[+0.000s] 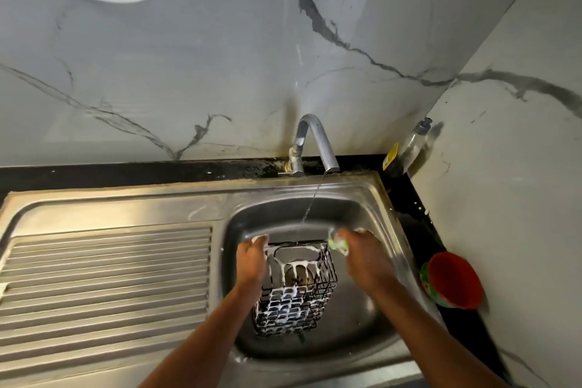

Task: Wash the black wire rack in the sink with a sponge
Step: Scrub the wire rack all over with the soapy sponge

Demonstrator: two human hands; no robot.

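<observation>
Left hand [252,261] grips wire rack [296,302], right hand [365,258] sponge [338,244]; bottle [411,146] label [391,156] unreadable.

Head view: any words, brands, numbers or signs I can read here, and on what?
No text can be read.
Yellow label on the corner bottle: print too blurred to read.
Green outside of the red bowl: a pattern, too small to tell any words.
Black wire rack, faucet, sink: no markings show.
</observation>
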